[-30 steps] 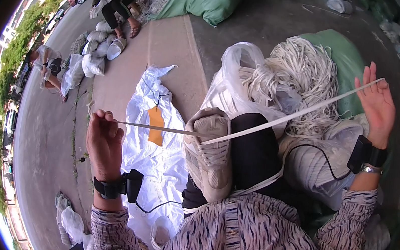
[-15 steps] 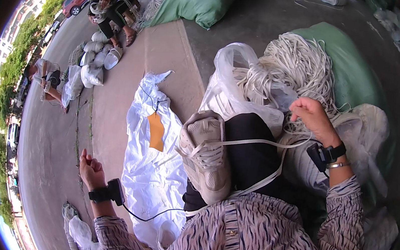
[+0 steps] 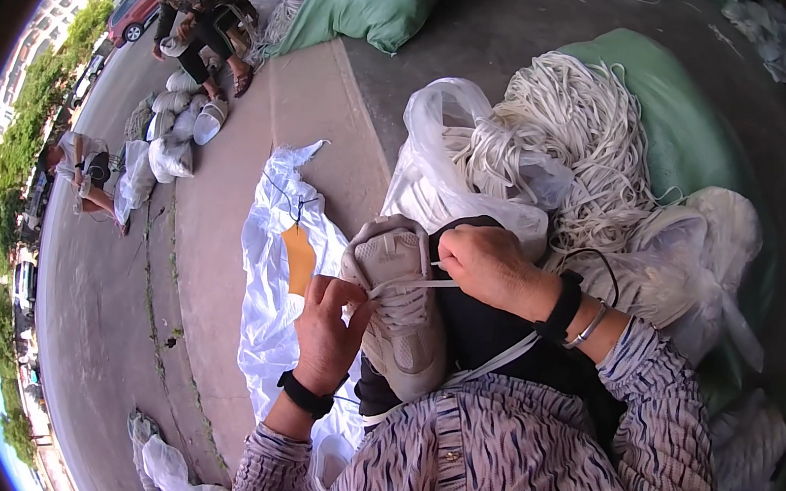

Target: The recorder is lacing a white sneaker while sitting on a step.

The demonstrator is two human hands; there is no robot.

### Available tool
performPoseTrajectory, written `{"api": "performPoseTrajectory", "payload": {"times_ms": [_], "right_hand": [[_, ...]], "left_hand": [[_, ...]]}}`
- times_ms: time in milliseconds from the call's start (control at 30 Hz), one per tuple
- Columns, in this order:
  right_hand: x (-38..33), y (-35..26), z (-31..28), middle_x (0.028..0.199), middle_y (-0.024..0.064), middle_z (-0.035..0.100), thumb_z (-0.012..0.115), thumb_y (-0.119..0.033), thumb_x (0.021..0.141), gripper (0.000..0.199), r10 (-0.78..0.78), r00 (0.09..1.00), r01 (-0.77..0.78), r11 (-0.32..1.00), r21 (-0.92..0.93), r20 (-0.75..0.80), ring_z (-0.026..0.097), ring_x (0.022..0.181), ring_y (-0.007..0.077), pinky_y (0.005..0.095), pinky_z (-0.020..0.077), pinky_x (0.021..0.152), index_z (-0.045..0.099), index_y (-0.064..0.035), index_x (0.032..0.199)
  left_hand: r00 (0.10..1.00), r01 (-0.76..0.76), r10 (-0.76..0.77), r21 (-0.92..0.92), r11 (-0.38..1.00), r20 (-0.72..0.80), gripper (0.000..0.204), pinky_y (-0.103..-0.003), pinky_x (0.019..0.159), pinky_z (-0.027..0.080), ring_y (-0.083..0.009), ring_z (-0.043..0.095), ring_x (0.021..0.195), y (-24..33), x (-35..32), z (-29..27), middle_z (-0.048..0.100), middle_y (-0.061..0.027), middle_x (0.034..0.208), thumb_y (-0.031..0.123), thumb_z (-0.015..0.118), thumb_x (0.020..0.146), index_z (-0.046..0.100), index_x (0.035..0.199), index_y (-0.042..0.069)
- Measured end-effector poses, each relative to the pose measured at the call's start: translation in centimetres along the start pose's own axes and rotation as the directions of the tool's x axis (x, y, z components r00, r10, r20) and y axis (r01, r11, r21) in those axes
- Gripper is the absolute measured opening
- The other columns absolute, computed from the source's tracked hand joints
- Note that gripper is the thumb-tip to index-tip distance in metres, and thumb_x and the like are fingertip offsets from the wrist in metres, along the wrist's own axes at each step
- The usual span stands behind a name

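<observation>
A beige sneaker (image 3: 412,342) rests on my lap, toe toward me, its pale lace (image 3: 406,297) threaded through the eyelets. At the shoe's left edge, my left hand (image 3: 329,329) pinches the lace between thumb and fingers. On the other side, my right hand (image 3: 489,266) has its fingers closed on the lace near the shoe's collar. A length of lace runs down from below the right hand toward my lap. The exact grip of the right fingertips is partly hidden.
A heap of loose white laces (image 3: 576,136) lies by a clear plastic bag (image 3: 432,136) and a green sack (image 3: 687,125). White sheeting (image 3: 271,229) with an orange piece (image 3: 298,258) spreads at left. Two other people sit farther off, near tied bundles (image 3: 169,156).
Both hands have come inward from wide apart to the shoe. The left now pinches the lace at its edge; the right has moved left and down with the lace.
</observation>
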State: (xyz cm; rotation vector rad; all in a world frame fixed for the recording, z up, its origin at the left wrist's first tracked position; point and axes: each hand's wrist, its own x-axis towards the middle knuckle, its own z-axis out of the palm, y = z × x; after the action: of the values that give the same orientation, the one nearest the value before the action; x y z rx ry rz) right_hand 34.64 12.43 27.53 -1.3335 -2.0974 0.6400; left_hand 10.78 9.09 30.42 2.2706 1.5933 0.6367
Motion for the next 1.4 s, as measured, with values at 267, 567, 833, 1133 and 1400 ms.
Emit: {"api": "performPoseTrajectory", "payload": {"times_ms": [267, 567, 833, 1133, 1400], "right_hand": [[0.8, -0.3, 1.0, 0.072, 0.0156, 0.059, 0.057, -0.01, 0.078, 0.01, -0.075, 0.997, 0.077, 0.995, -0.059, 0.037, 0.06, 0.071, 0.0336, 0.0429, 0.0468, 0.064, 0.056, -0.0018, 0.073], [2.2, -1.3, 0.9, 0.07, 0.0193, 0.061, 0.056, -0.01, 0.074, 0.01, 0.13, 0.97, -0.116, 0.99, -0.079, 0.206, 0.062, 0.069, 0.0342, 0.0427, 0.0474, 0.063, 0.06, -0.0006, 0.071], [2.5, -0.5, 1.0, 0.07, 0.0186, 0.062, 0.057, -0.01, 0.075, 0.011, 0.085, 0.966, -0.094, 0.995, 0.026, 0.242, 0.062, 0.067, 0.0329, 0.0407, 0.0465, 0.061, 0.062, -0.0009, 0.074], [1.9, -0.7, 1.1, 0.073, 0.0124, 0.059, 0.061, -0.007, 0.074, 0.006, -0.07, 0.997, 0.068, 0.997, 0.037, 0.039, 0.06, 0.067, 0.0288, 0.0381, 0.0468, 0.06, 0.057, -0.0017, 0.075], [2.4, -0.4, 0.4, 0.082, 0.0091, 0.052, 0.062, -0.009, 0.071, 0.01, -0.578, 0.816, 0.566, 0.79, -0.233, 0.021, 0.058, 0.075, 0.0262, 0.0359, 0.0472, 0.066, 0.055, -0.0035, 0.073]], "left_hand": [[0.934, 0.315, -0.224, -0.345, 0.884, 0.277, 0.011, -0.027, 0.05, 0.041, -0.0116, 0.051, 0.05, -0.6, -2.0, -2.2, 0.055, -0.0048, 0.059, 0.011, 0.06, 0.086, 0.053, 0.091, 0.004], [0.977, 0.2, 0.029, -0.955, 0.219, 0.211, 0.033, -0.037, 0.081, 0.049, -0.0238, 0.054, 0.101, -6.4, -5.4, -10.7, 0.054, -0.0177, 0.116, 0.037, 0.056, 0.09, 0.068, 0.085, 0.007], [0.938, -0.288, -0.25, -0.942, -0.171, -0.241, 0.026, -0.042, 0.1, 0.039, -0.0229, 0.054, 0.11, -13.0, -9.2, -13.5, 0.059, -0.0092, 0.115, 0.026, 0.045, 0.096, 0.061, 0.109, 0.01], [0.552, -0.113, -0.826, -0.992, 0.061, -0.114, 0.041, -0.024, 0.065, 0.049, -0.0088, 0.056, 0.068, -18.7, -12.2, -9.8, 0.062, -0.0072, 0.092, 0.008, 0.052, 0.092, 0.042, 0.131, 0.004], [0.86, 0.331, -0.5, -0.854, 0.401, 0.098, 0.023, -0.025, 0.07, 0.05, -0.0104, 0.06, 0.073, -7.3, -4.7, -3.7, 0.065, -0.0069, 0.09, 0.016, 0.058, 0.091, 0.06, 0.105, -0.002]]}}
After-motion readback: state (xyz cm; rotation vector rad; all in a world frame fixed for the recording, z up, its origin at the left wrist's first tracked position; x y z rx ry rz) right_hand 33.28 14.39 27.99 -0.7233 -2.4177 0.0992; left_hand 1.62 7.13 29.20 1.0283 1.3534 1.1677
